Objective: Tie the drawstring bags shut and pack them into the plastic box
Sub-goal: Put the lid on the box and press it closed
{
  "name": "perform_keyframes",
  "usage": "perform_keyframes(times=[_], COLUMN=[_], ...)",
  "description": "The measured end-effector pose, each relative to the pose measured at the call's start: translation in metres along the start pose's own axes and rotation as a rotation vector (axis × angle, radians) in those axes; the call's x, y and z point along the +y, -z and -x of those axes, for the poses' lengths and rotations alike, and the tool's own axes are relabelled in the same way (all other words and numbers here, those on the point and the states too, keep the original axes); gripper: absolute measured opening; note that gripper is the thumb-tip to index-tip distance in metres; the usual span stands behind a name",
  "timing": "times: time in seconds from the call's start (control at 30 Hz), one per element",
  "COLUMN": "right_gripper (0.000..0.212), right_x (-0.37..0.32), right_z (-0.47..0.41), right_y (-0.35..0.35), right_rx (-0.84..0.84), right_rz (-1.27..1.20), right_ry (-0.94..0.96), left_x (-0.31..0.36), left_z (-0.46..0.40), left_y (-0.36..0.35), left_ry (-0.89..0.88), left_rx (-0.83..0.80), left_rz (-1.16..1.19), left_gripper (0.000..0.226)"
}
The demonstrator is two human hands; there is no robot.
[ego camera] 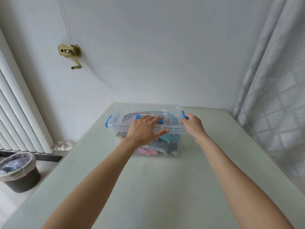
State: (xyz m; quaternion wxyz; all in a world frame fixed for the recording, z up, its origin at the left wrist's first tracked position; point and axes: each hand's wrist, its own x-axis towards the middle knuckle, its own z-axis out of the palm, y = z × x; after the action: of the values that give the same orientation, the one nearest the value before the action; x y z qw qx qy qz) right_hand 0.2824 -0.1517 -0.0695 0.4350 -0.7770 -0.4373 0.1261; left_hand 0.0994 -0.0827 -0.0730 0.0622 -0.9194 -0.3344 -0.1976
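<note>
Head view showed a clear plastic box (171, 129) with its lid (146, 109) on, standing on the pale worktop (156, 187) close to the wall. Drawstring bags (165, 144) in grey, teal and pink lay packed inside the box. The left hand (145, 129) pressed flat on the lid, fingers straight, thumb over the box's near edge. The right hand (192, 123) curled its fingers round the blue latch (184, 115) at the box's right end.

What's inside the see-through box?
Soft bags in teal, grey and pink show through the box. The lid and the left hand cover some, so I can't count them.
</note>
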Motion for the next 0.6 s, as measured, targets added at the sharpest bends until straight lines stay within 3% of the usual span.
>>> perform_keyframes(times=[0.07, 0.17, 0.3, 0.37, 0.43, 0.5, 0.6], right_gripper=[0.012, 0.026, 0.039, 0.039, 0.044, 0.053, 0.069], right_x=[0.007, 0.015, 0.0, -0.02, -0.04, -0.055, -0.058], right_z=[-0.007, -0.013, -0.007, 0.004, 0.014, 0.018, 0.013], right_y=[0.01, 0.021, 0.022, 0.013, -0.005, -0.025, -0.044], right_rx=[0.036, 0.072, 0.111, 0.06, -0.045, -0.19, -0.325], right_rz=[-0.004, 0.073, 0.326, 0.4, 0.522, 0.65, 0.764], right_ry=[-0.035, -0.06, 0.171, 0.344, 0.471, 0.522, 0.505], left_x=[0.013, 0.016, -0.026, -0.052, -0.071, -0.083, -0.087], left_z=[-0.012, -0.018, -0.004, 0.007, 0.015, 0.021, 0.025], left_y=[-0.002, 0.002, 0.004, 0.004, 0.003, 0.0, -0.003], left_ry=[0.002, 0.071, 0.239, 0.41, 0.585, 0.728, 0.834], left_rx=[0.057, 0.272, 0.514, 0.468, 0.344, 0.184, 0.053], left_rz=[0.217, 0.557, 0.358, 0.369, 0.655, 1.009, 1.236], left_gripper=[0.063, 0.041, 0.034, 0.046, 0.063, 0.083, 0.101])
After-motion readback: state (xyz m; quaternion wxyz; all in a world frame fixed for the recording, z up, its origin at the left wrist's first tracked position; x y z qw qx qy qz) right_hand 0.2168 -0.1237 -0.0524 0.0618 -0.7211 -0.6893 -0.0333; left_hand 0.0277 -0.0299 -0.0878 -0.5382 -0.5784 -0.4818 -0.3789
